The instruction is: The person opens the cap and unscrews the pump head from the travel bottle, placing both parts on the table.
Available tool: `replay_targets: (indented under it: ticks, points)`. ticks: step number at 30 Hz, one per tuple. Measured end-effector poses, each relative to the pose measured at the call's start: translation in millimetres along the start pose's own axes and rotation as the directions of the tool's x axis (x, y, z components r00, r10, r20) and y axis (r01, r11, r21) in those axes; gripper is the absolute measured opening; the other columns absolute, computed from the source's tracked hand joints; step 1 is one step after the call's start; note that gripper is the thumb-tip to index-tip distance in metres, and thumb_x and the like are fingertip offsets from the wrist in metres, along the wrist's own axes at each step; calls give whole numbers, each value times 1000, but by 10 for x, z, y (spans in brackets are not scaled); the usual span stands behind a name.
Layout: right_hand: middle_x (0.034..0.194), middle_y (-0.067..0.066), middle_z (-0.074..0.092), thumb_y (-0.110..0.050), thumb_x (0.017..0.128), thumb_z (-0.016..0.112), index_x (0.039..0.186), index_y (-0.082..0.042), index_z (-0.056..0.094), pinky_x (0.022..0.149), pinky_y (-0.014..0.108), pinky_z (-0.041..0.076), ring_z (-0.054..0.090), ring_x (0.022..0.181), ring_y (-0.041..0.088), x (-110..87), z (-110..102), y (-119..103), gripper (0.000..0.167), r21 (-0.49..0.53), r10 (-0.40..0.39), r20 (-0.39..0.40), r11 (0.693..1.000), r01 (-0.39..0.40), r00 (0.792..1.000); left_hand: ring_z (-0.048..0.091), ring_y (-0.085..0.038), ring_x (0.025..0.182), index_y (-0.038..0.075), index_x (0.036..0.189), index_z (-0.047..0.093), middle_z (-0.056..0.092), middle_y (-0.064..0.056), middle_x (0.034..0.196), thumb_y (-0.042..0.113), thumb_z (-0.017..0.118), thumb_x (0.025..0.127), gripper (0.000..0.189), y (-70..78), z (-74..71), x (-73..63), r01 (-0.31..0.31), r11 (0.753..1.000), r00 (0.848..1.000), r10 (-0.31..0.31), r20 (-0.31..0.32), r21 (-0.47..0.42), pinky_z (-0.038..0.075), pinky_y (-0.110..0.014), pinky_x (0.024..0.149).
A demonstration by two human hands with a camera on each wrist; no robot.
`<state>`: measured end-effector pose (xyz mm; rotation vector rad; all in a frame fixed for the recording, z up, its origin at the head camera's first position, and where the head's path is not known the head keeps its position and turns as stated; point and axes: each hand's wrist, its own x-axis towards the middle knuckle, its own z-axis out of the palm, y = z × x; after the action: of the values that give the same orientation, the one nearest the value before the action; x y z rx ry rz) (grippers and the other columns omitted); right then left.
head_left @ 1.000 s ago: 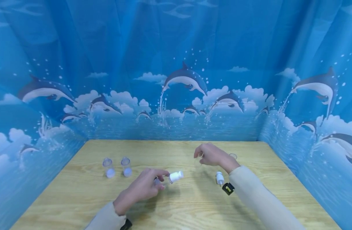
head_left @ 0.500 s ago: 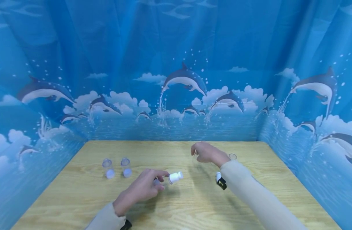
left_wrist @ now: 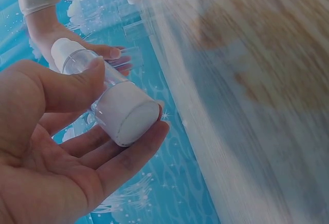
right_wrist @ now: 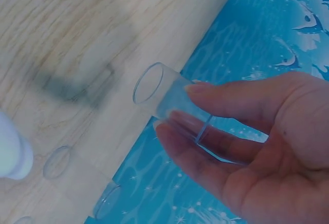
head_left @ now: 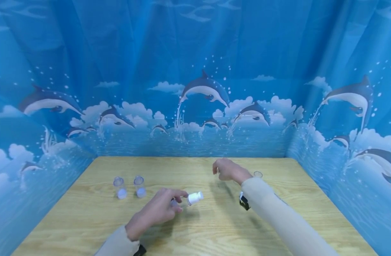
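Note:
My left hand (head_left: 161, 206) holds a small bottle (left_wrist: 128, 112) between thumb and fingers. The bottle has a clear body, a white base and a white top; it is tilted above the table. In the right wrist view my right hand (right_wrist: 231, 142) pinches a clear open-ended plastic cylinder (right_wrist: 172, 93), like a bottle cap, by its sides. That hand hovers over the far right part of the table in the head view, where the clear piece is barely visible. The two hands are apart.
Two clear containers with white bottoms, one left (head_left: 120, 187) and one right (head_left: 139, 186), stand on the table's left. Another clear cylinder (head_left: 258, 174) lies behind the right forearm. A white piece (right_wrist: 13, 149) is mostly hidden by the sleeve in the head view. A dolphin-printed curtain (head_left: 195, 138) borders the table.
My right hand has shifted slightly left and away, then nearly stopped. Its sleeve now covers most of the white piece on the table. My left hand and the bottle have stayed almost still.

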<state>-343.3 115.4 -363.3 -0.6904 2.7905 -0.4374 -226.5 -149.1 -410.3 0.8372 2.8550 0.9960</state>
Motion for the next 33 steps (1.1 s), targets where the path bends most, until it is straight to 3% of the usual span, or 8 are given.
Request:
replay_targets:
  ticks: [14,33]
  points:
    - [130,18,68,24,79,55,118,1,72,105,50,56,61,127,38,106,103,72,49,13,92,-10,996,-92,996,73,-25,96,6,126,71,76,-14,115,0,80,83,44,7,-13,-2,1,1000,1000,-1,28,-19,63,-33,78]
    - [126,15,68,11,85,68,120,-1,69,101,49,57,63,119,33,192,167,34,37,-35,145,-5,989,-145,989,73,-25,95,8,126,72,77,-15,112,0,81,82,46,14,-18,-5,8,1000,1000,-8,17,2,63,-33,78]
